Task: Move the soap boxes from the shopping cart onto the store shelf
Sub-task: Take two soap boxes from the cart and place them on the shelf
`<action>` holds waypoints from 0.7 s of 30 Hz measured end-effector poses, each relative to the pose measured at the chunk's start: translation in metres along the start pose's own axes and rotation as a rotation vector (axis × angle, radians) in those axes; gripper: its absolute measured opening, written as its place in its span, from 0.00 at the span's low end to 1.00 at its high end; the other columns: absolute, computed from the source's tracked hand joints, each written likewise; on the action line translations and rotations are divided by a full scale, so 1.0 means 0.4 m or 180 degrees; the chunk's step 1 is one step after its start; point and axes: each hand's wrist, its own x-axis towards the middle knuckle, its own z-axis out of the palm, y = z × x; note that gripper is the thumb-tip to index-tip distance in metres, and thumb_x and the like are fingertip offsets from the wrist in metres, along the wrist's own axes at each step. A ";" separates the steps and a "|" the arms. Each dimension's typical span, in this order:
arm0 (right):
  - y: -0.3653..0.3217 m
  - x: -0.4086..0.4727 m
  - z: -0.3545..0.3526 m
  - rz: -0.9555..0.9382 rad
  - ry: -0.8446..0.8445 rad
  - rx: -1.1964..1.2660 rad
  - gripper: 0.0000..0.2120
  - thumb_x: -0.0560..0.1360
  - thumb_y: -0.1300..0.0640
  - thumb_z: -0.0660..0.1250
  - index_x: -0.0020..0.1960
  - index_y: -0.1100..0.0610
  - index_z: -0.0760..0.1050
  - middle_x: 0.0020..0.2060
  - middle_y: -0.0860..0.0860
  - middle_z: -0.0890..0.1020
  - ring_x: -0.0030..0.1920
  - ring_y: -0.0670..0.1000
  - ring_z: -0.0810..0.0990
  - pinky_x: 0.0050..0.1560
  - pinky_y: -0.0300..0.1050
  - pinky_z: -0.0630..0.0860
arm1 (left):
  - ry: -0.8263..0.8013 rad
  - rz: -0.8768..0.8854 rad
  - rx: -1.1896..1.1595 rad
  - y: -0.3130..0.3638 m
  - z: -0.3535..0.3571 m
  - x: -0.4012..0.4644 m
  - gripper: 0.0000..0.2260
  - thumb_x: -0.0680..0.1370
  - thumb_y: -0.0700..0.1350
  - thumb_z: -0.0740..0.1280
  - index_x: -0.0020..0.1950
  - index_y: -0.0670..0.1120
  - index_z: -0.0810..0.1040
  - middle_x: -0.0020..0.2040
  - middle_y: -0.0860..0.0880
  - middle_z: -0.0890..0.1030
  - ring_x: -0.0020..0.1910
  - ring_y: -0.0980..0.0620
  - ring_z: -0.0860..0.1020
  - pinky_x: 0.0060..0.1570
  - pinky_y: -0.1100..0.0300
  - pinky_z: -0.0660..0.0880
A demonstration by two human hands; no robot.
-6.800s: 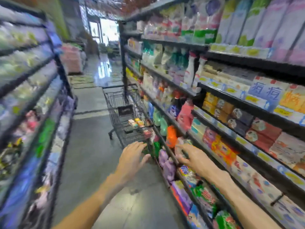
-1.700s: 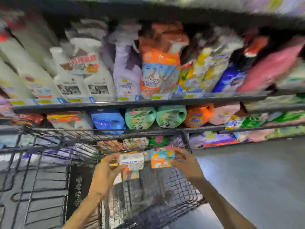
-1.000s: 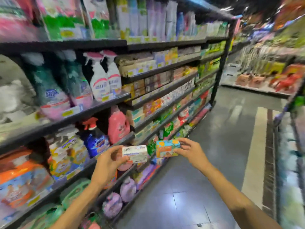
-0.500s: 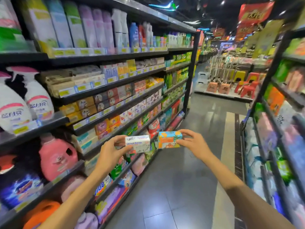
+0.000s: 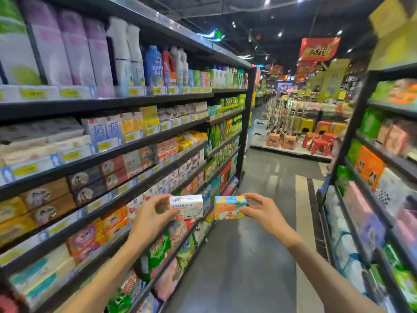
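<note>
My left hand [image 5: 150, 220] pinches a white soap box [image 5: 186, 207] with blue "Goat Soap" lettering. Beside it, my right hand [image 5: 261, 212] pinches an orange and blue soap box [image 5: 229, 207] by its right end. Both boxes are held side by side at chest height over the aisle floor, just right of the store shelf [image 5: 126, 152]. That shelf runs along the left, its middle tiers packed with rows of boxed soaps. The shopping cart is out of view.
A second shelving unit [image 5: 372, 168] full of packets lines the right side. The grey tiled aisle [image 5: 259, 245] runs ahead between them. Red and orange plastic stools [image 5: 320, 143] and a rack of goods stand at the aisle's far end.
I took one soap box in each hand from the cart and turned away from it. The view now faces down the aisle, with the boxes still held side by side.
</note>
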 end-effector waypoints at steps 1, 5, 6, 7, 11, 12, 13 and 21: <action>0.002 0.052 0.005 -0.0011 -0.0030 -0.0019 0.18 0.72 0.66 0.75 0.61 0.61 0.78 0.49 0.58 0.86 0.45 0.51 0.86 0.42 0.38 0.79 | 0.0032 -0.0012 -0.0044 -0.011 0.002 0.048 0.16 0.73 0.48 0.78 0.60 0.54 0.81 0.52 0.58 0.85 0.51 0.63 0.83 0.52 0.60 0.80; 0.026 0.248 0.048 -0.0022 -0.0145 -0.0056 0.20 0.71 0.64 0.76 0.62 0.60 0.78 0.47 0.54 0.87 0.48 0.54 0.86 0.51 0.48 0.82 | 0.0159 -0.0058 -0.0033 -0.054 -0.006 0.196 0.16 0.73 0.47 0.78 0.59 0.54 0.81 0.52 0.58 0.85 0.52 0.62 0.82 0.51 0.62 0.79; 0.032 0.298 0.062 -0.0049 -0.0169 -0.0044 0.21 0.71 0.65 0.76 0.62 0.60 0.78 0.47 0.52 0.87 0.48 0.54 0.86 0.52 0.49 0.82 | 0.0201 -0.0098 -0.0034 -0.072 -0.012 0.227 0.16 0.73 0.47 0.78 0.59 0.54 0.81 0.52 0.58 0.85 0.52 0.62 0.82 0.51 0.62 0.79; 0.039 0.348 0.080 -0.0083 -0.0225 -0.0039 0.20 0.71 0.65 0.76 0.62 0.60 0.78 0.47 0.50 0.86 0.48 0.53 0.86 0.52 0.50 0.82 | 0.0225 -0.0143 -0.0039 -0.088 -0.021 0.255 0.16 0.73 0.46 0.78 0.59 0.55 0.81 0.52 0.58 0.86 0.52 0.62 0.83 0.52 0.60 0.79; 0.067 0.545 0.169 -0.0207 -0.0582 -0.0024 0.19 0.72 0.65 0.75 0.61 0.58 0.78 0.48 0.50 0.86 0.45 0.48 0.86 0.45 0.44 0.82 | 0.0522 -0.0350 0.0027 -0.152 -0.051 0.340 0.14 0.74 0.43 0.77 0.59 0.52 0.81 0.52 0.55 0.86 0.51 0.58 0.84 0.49 0.61 0.81; 0.078 0.595 0.195 -0.0260 -0.0682 -0.0013 0.20 0.72 0.64 0.76 0.62 0.58 0.77 0.49 0.50 0.86 0.44 0.46 0.86 0.43 0.40 0.81 | 0.0638 -0.0412 0.0078 -0.164 -0.057 0.357 0.14 0.75 0.42 0.76 0.59 0.51 0.81 0.51 0.55 0.86 0.49 0.59 0.85 0.44 0.65 0.80; 0.082 0.641 0.222 -0.0301 -0.0782 -0.0027 0.20 0.72 0.62 0.76 0.63 0.57 0.77 0.51 0.49 0.85 0.45 0.46 0.86 0.42 0.39 0.80 | 0.0767 -0.0469 0.0128 -0.174 -0.063 0.375 0.14 0.75 0.41 0.76 0.59 0.50 0.81 0.51 0.55 0.86 0.47 0.60 0.85 0.40 0.67 0.79; 0.116 1.005 0.437 -0.0619 -0.1751 0.0069 0.22 0.73 0.57 0.76 0.66 0.56 0.77 0.53 0.49 0.85 0.51 0.47 0.85 0.47 0.41 0.82 | 0.1663 -0.1008 0.0694 -0.281 -0.106 0.536 0.17 0.74 0.46 0.77 0.62 0.51 0.81 0.54 0.57 0.85 0.53 0.63 0.82 0.55 0.58 0.80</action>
